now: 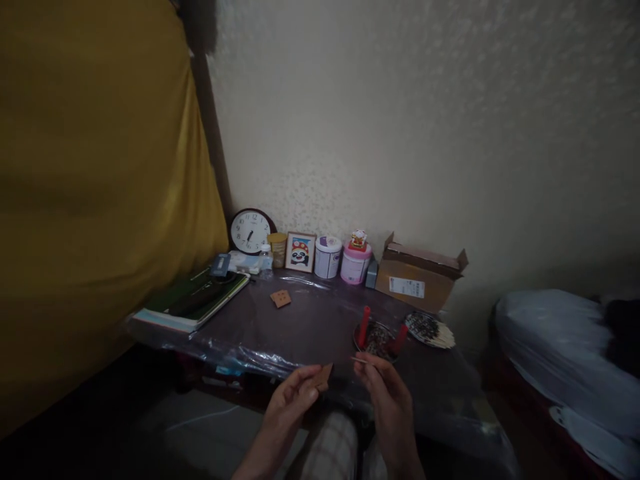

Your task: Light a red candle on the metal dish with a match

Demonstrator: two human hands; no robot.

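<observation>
Over the table's front edge, my left hand (pixel 299 395) pinches a small brown piece of card (pixel 323 378). Just to its right, my right hand (pixel 384 390) holds a thin matchstick (pixel 359 360) between thumb and fingertips, pointing left towards the card and apart from it. Beyond the right hand lies a dish (pixel 357 337) with dark bits in it. A red candle (pixel 365 325) stands upright there and another red candle (pixel 399 339) leans. To their right, a plate (pixel 411 317) bears pale sticks and dark bits. More brown cards (pixel 281 298) lie further back on the table.
Along the wall stand a clock (pixel 251 231), a framed panda picture (pixel 301 253), a white tin (pixel 328 257), a pink tin (pixel 355 264) and an open cardboard box (pixel 419 277). A green book (pixel 193 300) lies left on the plastic-covered table (pixel 300 327). A yellow curtain (pixel 100 167) hangs left.
</observation>
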